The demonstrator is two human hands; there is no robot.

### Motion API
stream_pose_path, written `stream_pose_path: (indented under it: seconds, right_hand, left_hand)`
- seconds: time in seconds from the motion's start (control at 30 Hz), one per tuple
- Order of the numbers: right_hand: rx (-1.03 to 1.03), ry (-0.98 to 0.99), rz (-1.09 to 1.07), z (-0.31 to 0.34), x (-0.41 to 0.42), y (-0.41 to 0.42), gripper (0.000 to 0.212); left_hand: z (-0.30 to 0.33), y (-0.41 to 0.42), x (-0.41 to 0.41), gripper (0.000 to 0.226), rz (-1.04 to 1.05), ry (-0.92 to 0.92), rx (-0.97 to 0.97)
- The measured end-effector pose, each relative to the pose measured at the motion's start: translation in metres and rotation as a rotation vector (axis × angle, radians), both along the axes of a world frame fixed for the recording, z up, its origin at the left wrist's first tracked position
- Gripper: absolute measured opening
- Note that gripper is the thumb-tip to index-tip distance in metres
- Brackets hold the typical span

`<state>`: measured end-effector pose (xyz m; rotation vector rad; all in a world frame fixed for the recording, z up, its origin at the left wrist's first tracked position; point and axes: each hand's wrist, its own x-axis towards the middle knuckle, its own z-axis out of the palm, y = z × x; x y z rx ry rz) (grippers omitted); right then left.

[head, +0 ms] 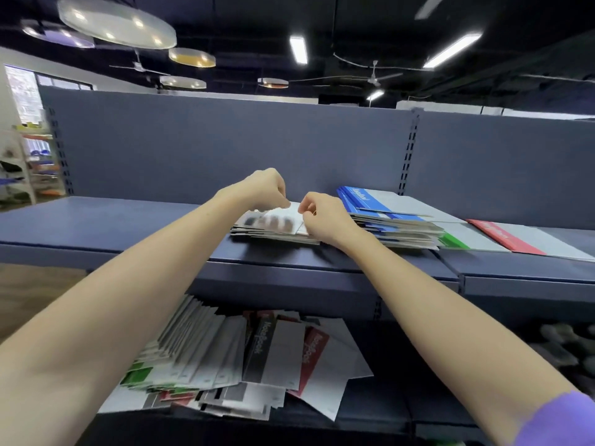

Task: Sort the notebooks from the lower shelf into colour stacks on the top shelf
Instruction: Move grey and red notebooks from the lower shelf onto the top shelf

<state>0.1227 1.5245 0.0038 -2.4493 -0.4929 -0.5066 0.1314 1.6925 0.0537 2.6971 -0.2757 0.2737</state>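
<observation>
Dark blue shelving unit w/ slotted uprights, back panel (225, 146) filling mid-view. Top shelf (106, 226) running full width, bare at left. Lower shelf (370, 410) below, partly under the arms.

On lower shelf: big loose heap (225, 358) of notebooks, fanned and overlapping, mostly grey covers w/ black, red and green bands; a black-band one (273, 349) and a red-band one (317, 352) lying on top toward the right. Dark blurry items (566, 349) at far right of that level, can't tell what.

On top shelf, three groups. Blue stack (386, 214) just right of centre, blue-and-grey covers, a green-band one (457, 241) sticking out low on its right side. Red notebook (515, 238) lying flat further right, near that stack, touching or not unclear. Grey/black stack (273, 230) at centre, short, top cover blurred.

Both arms reaching up from bottom corners; purple sleeve (560, 420) at lower right. Left hand (264, 188) over back-left of the grey/black stack, fingers curled, tips at top cover's edge. Right hand (322, 217) on the stack's right side, fingers curled, pinching the cover's right edge. Hands close together, not touching.

Round ceiling lamps (116, 22), strip lights (298, 49) and a fan (375, 75) overhead; pale rack (29, 162) far left.
</observation>
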Motion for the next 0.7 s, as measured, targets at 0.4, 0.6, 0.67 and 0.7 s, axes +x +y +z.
stream_pose_path:
  seconds: [0.4,0.6,0.67,0.7]
  right_hand:
    - [0.006,-0.090,0.190,-0.025,-0.074,-0.061,0.013]
    - [0.014,-0.060,0.297,-0.058,-0.130,-0.092,0.012]
    - [0.030,-0.037,0.300,-0.078,-0.144,-0.099,0.011]
    - [0.036,0.000,0.296,-0.091,-0.150,-0.103,0.011]
  left_hand:
    - [-0.017,-0.051,-0.122,0.013,-0.010,-0.081,-0.038]
    - [-0.061,-0.081,-0.177,0.016,-0.007,-0.048,-0.091]
    - [-0.086,-0.089,-0.189,0.015,-0.025,-0.019,-0.078]
    - [-0.101,-0.090,-0.193,0.012,-0.020,-0.014,-0.052]
